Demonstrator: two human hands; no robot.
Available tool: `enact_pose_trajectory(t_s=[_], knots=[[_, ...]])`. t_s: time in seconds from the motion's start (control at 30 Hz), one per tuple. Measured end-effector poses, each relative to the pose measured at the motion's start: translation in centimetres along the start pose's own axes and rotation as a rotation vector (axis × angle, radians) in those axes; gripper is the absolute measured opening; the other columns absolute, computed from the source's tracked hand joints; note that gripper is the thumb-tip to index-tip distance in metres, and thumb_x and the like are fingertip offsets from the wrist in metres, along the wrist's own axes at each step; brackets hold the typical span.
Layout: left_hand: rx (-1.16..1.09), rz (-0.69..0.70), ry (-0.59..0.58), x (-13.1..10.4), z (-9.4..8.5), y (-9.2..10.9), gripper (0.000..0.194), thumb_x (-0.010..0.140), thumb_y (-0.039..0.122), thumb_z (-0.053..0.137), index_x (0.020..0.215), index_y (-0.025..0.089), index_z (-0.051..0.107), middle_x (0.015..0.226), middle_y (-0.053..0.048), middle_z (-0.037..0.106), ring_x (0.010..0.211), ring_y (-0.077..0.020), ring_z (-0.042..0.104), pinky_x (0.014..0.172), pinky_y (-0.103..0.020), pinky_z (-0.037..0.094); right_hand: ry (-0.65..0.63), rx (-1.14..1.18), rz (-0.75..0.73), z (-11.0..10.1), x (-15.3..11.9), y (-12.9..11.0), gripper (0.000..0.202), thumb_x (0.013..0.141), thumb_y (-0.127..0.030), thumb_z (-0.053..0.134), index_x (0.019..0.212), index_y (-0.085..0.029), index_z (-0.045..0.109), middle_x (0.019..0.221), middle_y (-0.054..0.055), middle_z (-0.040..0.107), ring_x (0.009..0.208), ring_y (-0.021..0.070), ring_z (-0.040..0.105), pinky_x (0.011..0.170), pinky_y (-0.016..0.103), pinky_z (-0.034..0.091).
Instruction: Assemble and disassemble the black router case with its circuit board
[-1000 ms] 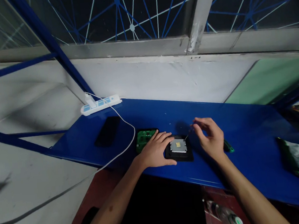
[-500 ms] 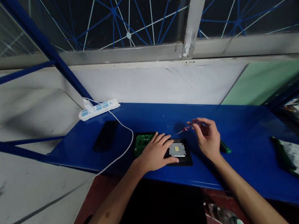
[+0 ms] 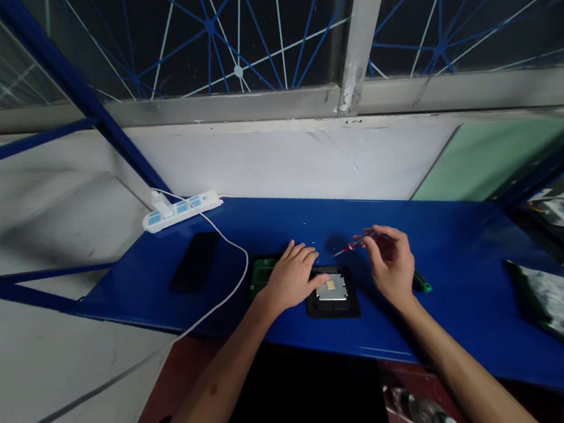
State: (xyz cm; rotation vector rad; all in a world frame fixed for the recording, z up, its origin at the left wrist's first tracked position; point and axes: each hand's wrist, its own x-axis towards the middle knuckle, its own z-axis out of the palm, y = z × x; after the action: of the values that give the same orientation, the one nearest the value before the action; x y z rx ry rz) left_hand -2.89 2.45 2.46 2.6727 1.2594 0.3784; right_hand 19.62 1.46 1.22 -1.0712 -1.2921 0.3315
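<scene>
My left hand (image 3: 293, 278) lies flat with its fingers stretched out, over the edges of a green circuit board (image 3: 261, 273) and a black square casing (image 3: 334, 311). A silver metal plate (image 3: 338, 288) with a small yellowish square in its middle sits inside the casing, and my left thumb reaches over the plate's corner. In my right hand (image 3: 392, 261) is a slim screwdriver (image 3: 350, 247) with a reddish, see-through handle. Its tip points left, above the casing's far edge. A green-ended tool (image 3: 422, 282) lies on the table, partly hidden behind my right wrist.
On the blue table (image 3: 273, 222) lie a dark phone-like slab (image 3: 194, 261) and a white power strip (image 3: 182, 210). A white cable (image 3: 221, 304) runs across the left side. At right is a shiny plastic packet (image 3: 555, 305); a clear bottle (image 3: 426, 414) is below the table edge.
My left hand has shifted slightly up, and its thumb has moved from the casing's near side up onto the metal plate. The right hand keeps the screwdriver almost in place. The view has tilted slightly.
</scene>
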Motion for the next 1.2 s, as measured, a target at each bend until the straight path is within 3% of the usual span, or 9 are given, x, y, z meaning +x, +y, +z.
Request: enact_pose_trajectory(t_s=[0.13,0.27,0.43,0.73,1.2], knots=[[0.005,-0.031,0.031,-1.1,-0.8,-0.2,0.052,0.101,0.056,0.045,0.135,0.018,0.054,0.139,-0.011,0.059,0.138,-0.0296,0.046,0.124,-0.05,0.021,0.03,-0.101,-0.065,-0.3,0.2,-0.4,0.028,0.09,-0.026,0.065,0.117,-0.023,0.061,0.095,0.005,0.065,0.079,0.0182,0.068,0.07,0.035,0.059],[-0.045,-0.053,0.033,-3.0,-1.0,0.6,0.053,0.099,0.056,0.05,0.137,0.02,0.051,0.143,-0.01,0.057,0.139,-0.0292,0.046,0.124,-0.051,0.02,-0.088,-0.138,-0.13,-0.4,0.0,-1.2,0.026,0.092,-0.023,0.061,0.117,-0.024,0.063,0.09,0.004,0.063,0.073,0.0171,0.063,0.065,0.034,0.057],[-0.09,-0.053,-0.013,-4.2,0.0,1.4,0.073,0.086,0.066,0.062,0.142,0.023,0.046,0.151,-0.01,0.05,0.145,-0.0324,0.036,0.123,-0.052,0.022,-0.19,-0.129,-0.195,-0.3,-0.4,-1.7,0.028,0.092,-0.021,0.06,0.12,-0.024,0.062,0.091,0.005,0.063,0.073,0.0184,0.064,0.064,0.036,0.059],[-0.071,-0.004,-0.028,-4.4,0.7,1.1,0.106,0.072,0.086,0.06,0.15,0.018,0.036,0.156,-0.013,0.041,0.147,-0.0342,0.032,0.125,-0.051,0.013,-0.246,-0.171,-0.316,-0.3,-0.4,-2.3,0.029,0.091,-0.015,0.062,0.119,-0.024,0.06,0.088,0.004,0.062,0.07,0.0166,0.062,0.059,0.033,0.057],[-0.082,0.002,-0.026,-4.4,0.8,1.1,0.099,0.074,0.083,0.06,0.149,0.021,0.039,0.155,-0.011,0.044,0.145,-0.034,0.035,0.125,-0.052,0.013,-0.272,-0.156,-0.332,-0.3,-0.5,-2.5,0.03,0.09,-0.014,0.062,0.118,-0.024,0.058,0.088,0.003,0.062,0.071,0.0165,0.062,0.059,0.031,0.056]])
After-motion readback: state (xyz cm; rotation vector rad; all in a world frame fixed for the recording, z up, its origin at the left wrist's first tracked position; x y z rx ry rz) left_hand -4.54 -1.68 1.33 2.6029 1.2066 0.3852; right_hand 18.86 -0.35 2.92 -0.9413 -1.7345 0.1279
